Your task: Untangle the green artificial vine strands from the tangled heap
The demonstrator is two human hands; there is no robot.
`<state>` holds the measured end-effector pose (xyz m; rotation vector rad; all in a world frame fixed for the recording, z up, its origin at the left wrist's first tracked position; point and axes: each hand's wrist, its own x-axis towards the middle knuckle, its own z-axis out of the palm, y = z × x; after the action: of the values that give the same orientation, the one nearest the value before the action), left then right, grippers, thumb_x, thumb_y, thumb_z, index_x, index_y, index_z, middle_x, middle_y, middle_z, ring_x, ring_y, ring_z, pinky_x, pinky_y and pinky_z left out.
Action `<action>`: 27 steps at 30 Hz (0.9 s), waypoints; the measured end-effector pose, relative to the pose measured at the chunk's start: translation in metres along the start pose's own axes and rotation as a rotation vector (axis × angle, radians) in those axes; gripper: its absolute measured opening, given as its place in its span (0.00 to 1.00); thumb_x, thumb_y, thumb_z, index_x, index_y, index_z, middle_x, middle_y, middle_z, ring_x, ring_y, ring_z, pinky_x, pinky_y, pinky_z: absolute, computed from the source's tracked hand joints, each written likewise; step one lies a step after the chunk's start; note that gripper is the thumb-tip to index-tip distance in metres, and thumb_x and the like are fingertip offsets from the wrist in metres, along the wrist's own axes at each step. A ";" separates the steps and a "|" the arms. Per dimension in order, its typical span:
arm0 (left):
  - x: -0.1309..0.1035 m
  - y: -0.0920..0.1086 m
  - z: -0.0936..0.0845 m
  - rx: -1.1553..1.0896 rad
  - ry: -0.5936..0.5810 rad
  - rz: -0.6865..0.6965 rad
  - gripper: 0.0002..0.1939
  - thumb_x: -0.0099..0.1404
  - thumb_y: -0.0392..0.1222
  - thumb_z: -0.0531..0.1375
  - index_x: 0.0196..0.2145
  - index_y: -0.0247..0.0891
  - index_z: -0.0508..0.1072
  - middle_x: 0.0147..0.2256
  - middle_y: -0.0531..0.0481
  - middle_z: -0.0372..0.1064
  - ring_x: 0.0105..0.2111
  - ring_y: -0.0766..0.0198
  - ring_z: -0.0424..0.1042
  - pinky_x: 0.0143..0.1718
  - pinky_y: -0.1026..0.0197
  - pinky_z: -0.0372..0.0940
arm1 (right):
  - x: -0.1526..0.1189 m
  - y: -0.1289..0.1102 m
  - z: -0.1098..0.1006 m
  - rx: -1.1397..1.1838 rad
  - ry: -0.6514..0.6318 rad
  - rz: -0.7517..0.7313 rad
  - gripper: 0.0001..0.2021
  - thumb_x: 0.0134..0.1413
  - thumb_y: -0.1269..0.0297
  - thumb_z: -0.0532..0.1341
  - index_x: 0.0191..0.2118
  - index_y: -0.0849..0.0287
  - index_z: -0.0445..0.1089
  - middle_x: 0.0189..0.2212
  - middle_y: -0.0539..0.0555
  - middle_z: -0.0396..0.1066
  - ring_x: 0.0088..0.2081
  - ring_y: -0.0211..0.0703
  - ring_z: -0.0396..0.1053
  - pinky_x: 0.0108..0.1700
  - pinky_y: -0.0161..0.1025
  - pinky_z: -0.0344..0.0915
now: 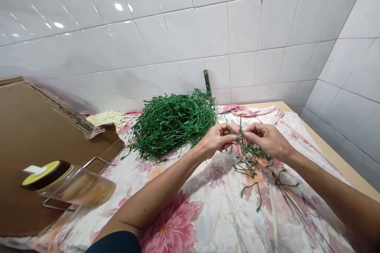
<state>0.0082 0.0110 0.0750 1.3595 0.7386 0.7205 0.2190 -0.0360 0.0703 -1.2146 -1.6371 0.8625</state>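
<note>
My left hand (220, 140) and my right hand (269, 139) meet over the cloth, each with thumb and fingers pinched on thin green stems (241, 136), which look like plastic. Where one stem ends and another begins between my fingertips is too fine to make out. Below my right hand lies a small loose group of the same stems (249, 166), with a few strays nearer to me. Left of my hands rises a big tangled heap of green stems (175, 122).
A floral cloth (228, 221) covers the table (335, 164). At left stand a cardboard box (38, 134) and a clear jar (89, 189) with a yellow-and-brown lid. Pale pieces (107, 119) lie behind the box. White tiled walls (243, 23) bound the back and right.
</note>
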 end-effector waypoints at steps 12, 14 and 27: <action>-0.010 0.000 0.010 0.335 0.090 0.096 0.09 0.55 0.38 0.63 0.34 0.33 0.78 0.27 0.52 0.68 0.25 0.70 0.61 0.27 0.66 0.54 | -0.014 0.001 0.012 -0.173 0.040 -0.110 0.15 0.65 0.51 0.60 0.36 0.57 0.75 0.26 0.50 0.73 0.27 0.41 0.66 0.31 0.38 0.62; -0.010 0.002 0.012 0.469 0.102 0.170 0.09 0.58 0.41 0.63 0.35 0.34 0.79 0.29 0.51 0.70 0.27 0.68 0.62 0.29 0.66 0.55 | -0.015 -0.001 0.011 -0.251 0.063 -0.181 0.14 0.66 0.52 0.59 0.37 0.56 0.75 0.28 0.52 0.75 0.29 0.42 0.68 0.32 0.39 0.63; -0.003 -0.001 0.010 0.552 0.115 0.233 0.18 0.66 0.52 0.62 0.41 0.34 0.81 0.29 0.49 0.72 0.24 0.69 0.61 0.25 0.66 0.52 | -0.022 0.003 0.005 -0.356 0.174 -0.326 0.10 0.69 0.58 0.57 0.40 0.54 0.73 0.33 0.53 0.77 0.34 0.45 0.73 0.39 0.41 0.66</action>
<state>0.0148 0.0030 0.0747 1.9415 0.9212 0.8169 0.2180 -0.0563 0.0608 -1.1736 -1.8261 0.2619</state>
